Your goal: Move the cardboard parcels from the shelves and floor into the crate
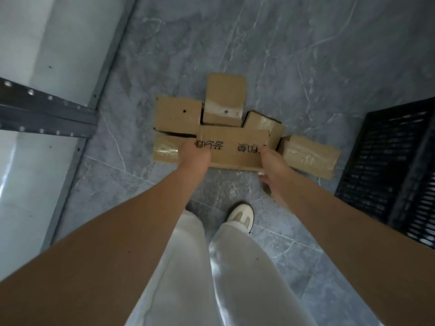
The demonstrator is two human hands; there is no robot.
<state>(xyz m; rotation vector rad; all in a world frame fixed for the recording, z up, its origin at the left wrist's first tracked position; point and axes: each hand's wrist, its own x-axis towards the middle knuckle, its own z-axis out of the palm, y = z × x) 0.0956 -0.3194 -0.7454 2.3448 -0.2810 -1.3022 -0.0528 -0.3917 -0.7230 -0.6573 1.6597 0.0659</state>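
Grey marbled floor (pixel 294 55) is filling most of the view. Metal shelf (pixel 42 116) is running along the 9 o'clock edge, with a perforated dark beam and pale boards. White trousers (pixel 211 278) are taking up 6 o'clock. Black slatted crate (pixel 395 165) is sitting on the floor at 3 o'clock, partly cut off by the frame, with no parcel showing in the part in view.

Pile (pixel 177 115) of cardboard parcels is lying on the floor just toward 12 o'clock of centre, well apart from the crate. One is sticking out toward 12, a taped one is trailing toward 3, and another taped one is at the 9 o'clock end. Printed parcel (pixel 231 149) is sitting at the pile's 6 o'clock side, overlapping its neighbours, with black lettering reading upside down. Whether it is lifting clear of the floor, cannot tell.

Left hand (pixel 196 156) is gripping the printed parcel's 9 o'clock end, fingers hidden under it. Right hand (pixel 274 163) is gripping its 3 o'clock end and is motion-blurred. White shoe (pixel 240 216) is showing just below the hands, toward 6.
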